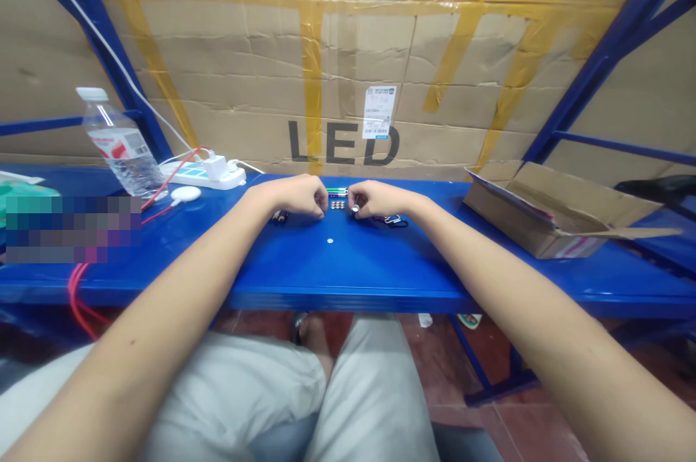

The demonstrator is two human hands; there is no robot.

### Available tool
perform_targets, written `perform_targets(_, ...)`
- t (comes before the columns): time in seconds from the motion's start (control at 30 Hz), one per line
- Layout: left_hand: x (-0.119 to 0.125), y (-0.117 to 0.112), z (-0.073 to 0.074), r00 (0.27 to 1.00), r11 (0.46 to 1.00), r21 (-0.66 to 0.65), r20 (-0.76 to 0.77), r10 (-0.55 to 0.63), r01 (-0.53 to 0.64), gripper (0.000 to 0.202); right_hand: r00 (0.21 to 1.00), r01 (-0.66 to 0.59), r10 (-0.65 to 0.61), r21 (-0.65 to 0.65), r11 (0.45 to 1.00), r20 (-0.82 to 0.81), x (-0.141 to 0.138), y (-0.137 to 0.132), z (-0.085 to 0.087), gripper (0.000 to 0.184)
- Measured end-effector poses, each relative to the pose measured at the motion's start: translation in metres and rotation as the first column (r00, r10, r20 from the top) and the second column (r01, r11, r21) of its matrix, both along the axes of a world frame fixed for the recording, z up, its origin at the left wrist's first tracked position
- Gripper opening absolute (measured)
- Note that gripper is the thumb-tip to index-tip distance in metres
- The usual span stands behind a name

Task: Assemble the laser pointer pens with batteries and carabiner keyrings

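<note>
Above the blue table, my left hand is closed, its curled fingertips lowered to the tabletop; whatever they may hold is hidden. My right hand pinches a small silver-ended cylinder. Between the hands lie several small round silver pieces in short rows, resembling button cells. Just behind them is a shiny green tube. Some small dark cylindrical pieces sit beside my left hand. A dark carabiner-like clip with silver and blue parts lies by my right hand. Nearer me is a tiny white disc.
An open cardboard box stands at right. On the left are a water bottle, a white power strip with a plug, a white round pad and red cables. A big taped carton walls off the back.
</note>
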State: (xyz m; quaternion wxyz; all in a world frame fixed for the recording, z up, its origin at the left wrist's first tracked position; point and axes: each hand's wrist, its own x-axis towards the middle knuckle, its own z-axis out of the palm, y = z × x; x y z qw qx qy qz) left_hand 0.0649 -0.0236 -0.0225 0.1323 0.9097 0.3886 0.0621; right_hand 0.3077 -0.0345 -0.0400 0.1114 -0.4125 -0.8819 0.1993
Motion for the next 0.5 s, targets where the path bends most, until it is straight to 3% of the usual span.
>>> perform_targets(0.2,0.0016,0.0057,-0.0094,1.000,0.999,-0.046,-0.017,0.009,-0.010,0.015,1.000,0.000,0.000,-0.001,1.000,-0.012,-0.0002,0.0015,-0.0016,0.024)
perform_targets(0.5,0.0083,0.0023,-0.0108,0.999,0.999,-0.040,0.048,-0.017,0.019,0.013,0.999,0.010,-0.010,-0.017,1.000,-0.034,-0.0013,-0.0020,0.0005,0.022)
